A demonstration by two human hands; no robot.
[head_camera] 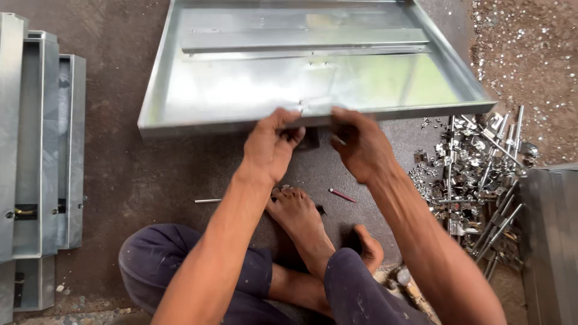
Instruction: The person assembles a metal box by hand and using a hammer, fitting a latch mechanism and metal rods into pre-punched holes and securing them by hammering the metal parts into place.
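- Nearest the camera, the person sits cross-legged on the ground in dark trousers (198, 271), one bare foot (298, 216) stretched forward between the forearms.
- Just beyond the foot, a small red-handled tool (342, 195) lies on the dark floor (150, 180); to its left, well apart, lies a thin metal pin (208, 200).
- The left hand (271, 144) curls over the near rim of a large galvanised metal tray (241, 90), fingers bent and pressed on the edge, the thumb side tucked under it.
- The right hand (358, 144) grips the same rim just beside the left, fingers closed over the lip; a small dark part (310, 139) shows between the two hands below the rim, and what it is cannot be told.
- The tray sits tilted, its near edge raised at the hands, its open inside facing the camera, with a flat bar across the inside.
- To the right, a heap of shiny bolts and brackets (475, 174) lies on the floor, beside another metal panel (551, 241).
- At far left, stacked metal channel frames (42, 144) rest together.
- Farther right, small metal scraps (524, 42) are scattered over bare earth.
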